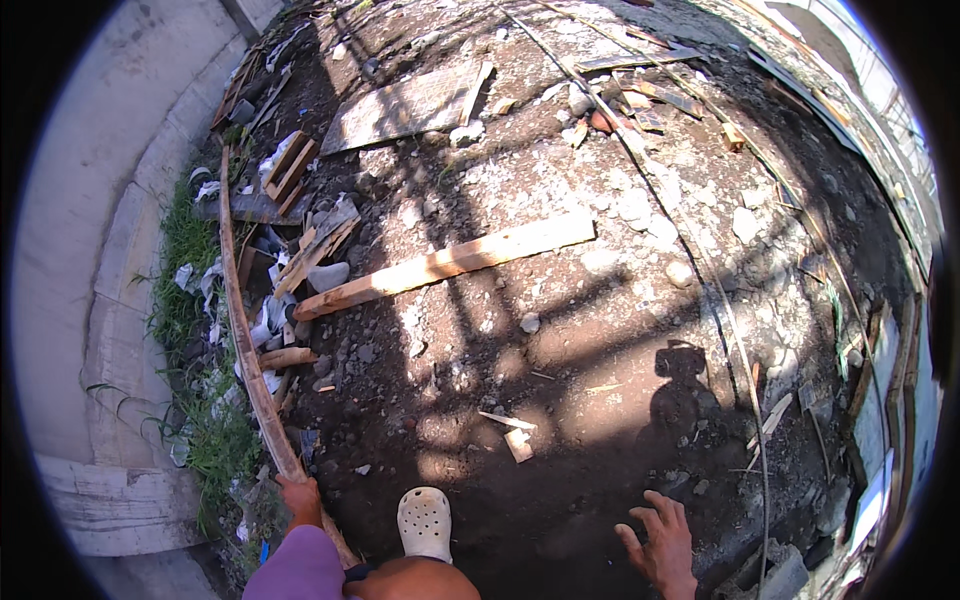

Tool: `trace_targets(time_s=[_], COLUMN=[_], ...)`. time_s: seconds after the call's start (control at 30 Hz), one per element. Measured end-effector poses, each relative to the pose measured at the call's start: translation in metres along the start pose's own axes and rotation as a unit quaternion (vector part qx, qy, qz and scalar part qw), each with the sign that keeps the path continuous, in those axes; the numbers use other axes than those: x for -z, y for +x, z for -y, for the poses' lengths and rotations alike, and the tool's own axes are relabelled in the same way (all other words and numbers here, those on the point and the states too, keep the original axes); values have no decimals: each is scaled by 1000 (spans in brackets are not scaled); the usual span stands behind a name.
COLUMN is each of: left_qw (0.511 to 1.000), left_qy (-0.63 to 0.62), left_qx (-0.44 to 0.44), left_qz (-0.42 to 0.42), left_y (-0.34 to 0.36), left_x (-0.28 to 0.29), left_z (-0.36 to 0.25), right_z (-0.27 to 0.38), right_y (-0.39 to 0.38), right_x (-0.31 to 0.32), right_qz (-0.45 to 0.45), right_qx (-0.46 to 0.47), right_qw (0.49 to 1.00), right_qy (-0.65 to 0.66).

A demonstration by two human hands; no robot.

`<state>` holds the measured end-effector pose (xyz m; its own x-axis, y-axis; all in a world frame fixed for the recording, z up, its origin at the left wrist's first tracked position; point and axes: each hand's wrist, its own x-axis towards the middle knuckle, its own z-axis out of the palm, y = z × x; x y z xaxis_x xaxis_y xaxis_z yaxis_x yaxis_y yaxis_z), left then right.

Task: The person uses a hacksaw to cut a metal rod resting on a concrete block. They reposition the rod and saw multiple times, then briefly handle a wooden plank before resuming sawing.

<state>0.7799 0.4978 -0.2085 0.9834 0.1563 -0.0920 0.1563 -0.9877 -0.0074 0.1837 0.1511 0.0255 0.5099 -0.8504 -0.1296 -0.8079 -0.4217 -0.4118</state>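
Note:
My left hand (300,496) is closed around a long, thin wooden pole (243,330) at the lower left. The pole runs from beside my leg up along the left side, past a strip of grass. Over the dirt at the lower right, my right hand (661,540) has its fingers spread, with nothing in it. A squared wooden beam (450,262) lies on the ground ahead, its left end by a heap of scrap. Two small wood scraps (519,443) lie in front of my pale clog (425,522).
A concrete wall (90,200) borders the left. Scrap wood (290,172), litter and stones are heaped beside the grass (215,425). A flat board (405,105) lies farther off. A long thin line (690,250) crosses the stony ground, and boards (905,380) stand at the right.

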Motion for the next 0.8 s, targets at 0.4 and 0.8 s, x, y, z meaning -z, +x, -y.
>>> trace_targets(time_s=[0.4, 0.8], left_qw=[993, 980], left_qy=[91, 91], left_qx=[-80, -179], left_qz=[9, -3], left_y=[3, -38], left_x=[-14, -22], left_z=[-43, -135], right_z=[-22, -19], right_y=[-13, -27], right_x=[-29, -78], right_qz=[8, 13], right_qx=[-18, -45], right_qw=[1000, 999], right_qy=[0, -7])
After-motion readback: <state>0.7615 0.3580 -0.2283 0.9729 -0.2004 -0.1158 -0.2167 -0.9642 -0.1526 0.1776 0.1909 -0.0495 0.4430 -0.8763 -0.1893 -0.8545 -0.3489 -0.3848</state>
